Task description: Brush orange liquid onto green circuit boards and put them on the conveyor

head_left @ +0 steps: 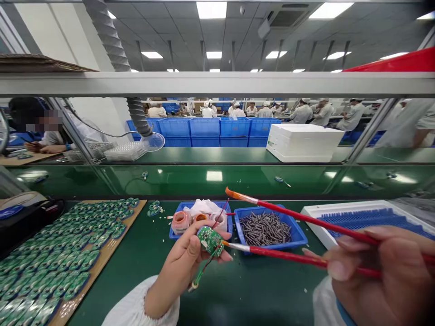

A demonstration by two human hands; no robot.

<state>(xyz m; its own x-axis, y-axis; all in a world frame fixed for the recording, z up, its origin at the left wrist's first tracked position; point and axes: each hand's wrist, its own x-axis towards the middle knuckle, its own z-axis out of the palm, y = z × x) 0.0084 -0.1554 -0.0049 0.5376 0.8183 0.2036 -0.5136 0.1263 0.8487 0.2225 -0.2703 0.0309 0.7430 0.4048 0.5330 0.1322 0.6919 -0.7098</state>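
My left hand is closed around the edges of a small green circuit board. Red and green wires hang from the board to a small round part below. In my right hand are two red-handled paintbrushes, held between the fingers. The lower paintbrush has its bristle tip at the board's right edge. The upper paintbrush points left in the air, its orange-stained bristles away from the board. Behind my left hand, a blue tray holds small orange-stained jars and white tissue.
A blue bin of dark spring-like parts stands right of the jars. At left, a brown board carries rows of circuit boards. A white foam tray is at right. Across the green conveyor sits a white foam box.
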